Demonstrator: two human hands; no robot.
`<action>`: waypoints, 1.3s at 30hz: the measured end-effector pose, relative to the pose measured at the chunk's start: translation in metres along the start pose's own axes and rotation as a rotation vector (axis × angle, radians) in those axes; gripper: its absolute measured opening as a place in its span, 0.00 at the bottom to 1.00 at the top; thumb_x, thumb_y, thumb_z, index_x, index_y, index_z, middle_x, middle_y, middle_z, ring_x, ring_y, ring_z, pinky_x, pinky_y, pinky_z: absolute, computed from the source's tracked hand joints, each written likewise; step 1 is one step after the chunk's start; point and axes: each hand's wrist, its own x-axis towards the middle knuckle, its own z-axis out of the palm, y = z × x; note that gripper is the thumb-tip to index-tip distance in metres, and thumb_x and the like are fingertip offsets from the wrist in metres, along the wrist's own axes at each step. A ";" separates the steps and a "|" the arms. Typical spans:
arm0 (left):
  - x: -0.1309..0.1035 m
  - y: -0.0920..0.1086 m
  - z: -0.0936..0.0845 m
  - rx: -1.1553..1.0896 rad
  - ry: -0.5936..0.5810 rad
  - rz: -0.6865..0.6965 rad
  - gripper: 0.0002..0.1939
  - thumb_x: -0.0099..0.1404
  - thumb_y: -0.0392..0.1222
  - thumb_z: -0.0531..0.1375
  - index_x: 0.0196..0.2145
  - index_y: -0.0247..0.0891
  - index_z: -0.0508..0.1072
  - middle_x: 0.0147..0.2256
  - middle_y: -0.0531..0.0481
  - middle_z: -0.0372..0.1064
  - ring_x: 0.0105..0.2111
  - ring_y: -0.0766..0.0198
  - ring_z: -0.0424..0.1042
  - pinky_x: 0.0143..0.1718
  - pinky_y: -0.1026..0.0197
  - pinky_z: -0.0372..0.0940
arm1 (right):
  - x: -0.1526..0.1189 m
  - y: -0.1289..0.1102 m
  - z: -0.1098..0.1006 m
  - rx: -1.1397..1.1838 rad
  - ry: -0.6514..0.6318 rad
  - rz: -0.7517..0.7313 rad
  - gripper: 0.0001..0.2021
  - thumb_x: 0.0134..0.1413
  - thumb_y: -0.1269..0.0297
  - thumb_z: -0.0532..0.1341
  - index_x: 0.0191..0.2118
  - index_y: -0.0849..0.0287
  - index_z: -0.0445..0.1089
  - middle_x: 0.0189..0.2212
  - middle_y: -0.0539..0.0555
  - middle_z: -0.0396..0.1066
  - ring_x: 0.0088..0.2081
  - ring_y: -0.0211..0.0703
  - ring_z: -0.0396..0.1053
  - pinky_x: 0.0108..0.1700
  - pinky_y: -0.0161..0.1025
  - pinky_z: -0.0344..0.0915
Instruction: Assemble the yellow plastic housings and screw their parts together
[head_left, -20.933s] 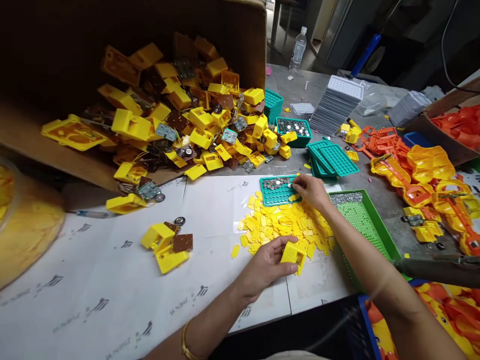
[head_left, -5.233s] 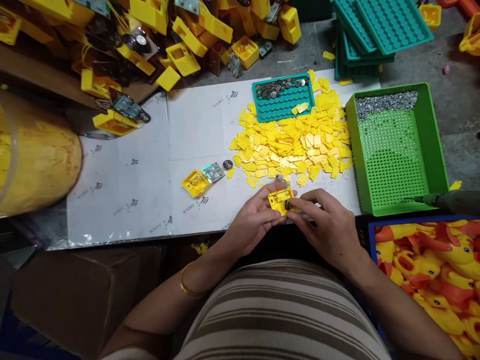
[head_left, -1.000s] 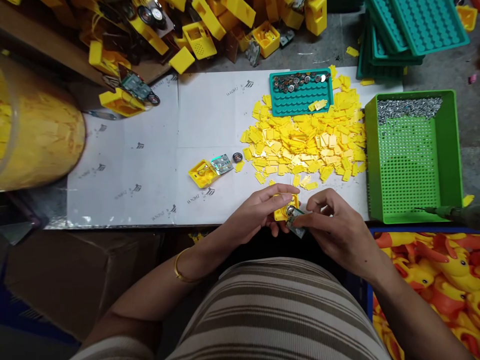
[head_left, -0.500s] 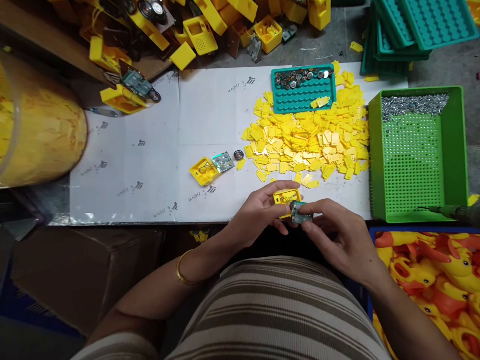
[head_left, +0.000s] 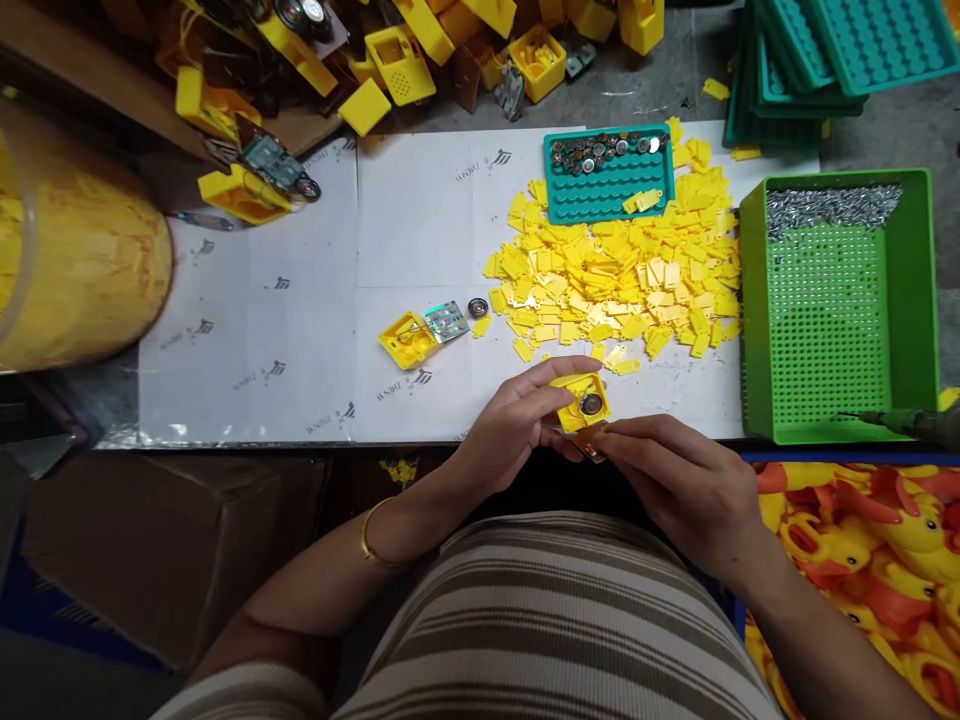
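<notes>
1. The small yellow plastic box housing (head_left: 579, 400) sits at the near edge of the table, just in front of the person's body, its open face up and a round dark speaker disc (head_left: 591, 404) seated inside it.
2. The left hand (head_left: 517, 425) grips the housing from its left side, fingers curled over the far edge and thumb under.
3. The right hand (head_left: 679, 480) lies to the right of and nearer than the housing, its fingertips pinching a small brownish circuit board (head_left: 592, 452) just below the housing's near edge; little of that board shows.
4. Both hands meet at the housing, so neither is clearly nearer.
5. Just beyond lies the heap of flat yellow plastic tabs (head_left: 615, 285); farther left rests a second open yellow housing with a board (head_left: 420, 335).
6. The green perforated plastic tray (head_left: 911, 300) stands well to the right.
</notes>
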 end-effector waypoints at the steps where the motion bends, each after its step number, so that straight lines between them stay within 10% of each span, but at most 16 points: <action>1: 0.000 0.000 -0.001 0.007 0.007 0.001 0.17 0.59 0.38 0.58 0.48 0.41 0.71 0.38 0.48 0.71 0.27 0.67 0.71 0.22 0.66 0.69 | 0.000 -0.001 -0.001 -0.013 -0.038 -0.008 0.13 0.59 0.77 0.57 0.48 0.62 0.71 0.42 0.58 0.74 0.42 0.38 0.73 0.45 0.31 0.72; 26: -0.003 -0.004 0.000 0.233 0.105 0.110 0.15 0.51 0.29 0.58 0.37 0.36 0.76 0.36 0.50 0.74 0.29 0.70 0.70 0.28 0.69 0.64 | 0.021 -0.015 -0.009 0.022 -0.305 0.013 0.15 0.63 0.74 0.52 0.52 0.58 0.67 0.44 0.57 0.72 0.43 0.42 0.72 0.42 0.37 0.72; 39: -0.005 -0.005 -0.003 0.180 0.095 0.089 0.17 0.56 0.37 0.59 0.44 0.39 0.74 0.38 0.50 0.72 0.24 0.72 0.67 0.20 0.69 0.67 | 0.019 -0.010 -0.005 0.151 -0.144 0.171 0.09 0.61 0.72 0.57 0.44 0.55 0.70 0.39 0.51 0.75 0.39 0.35 0.73 0.41 0.31 0.69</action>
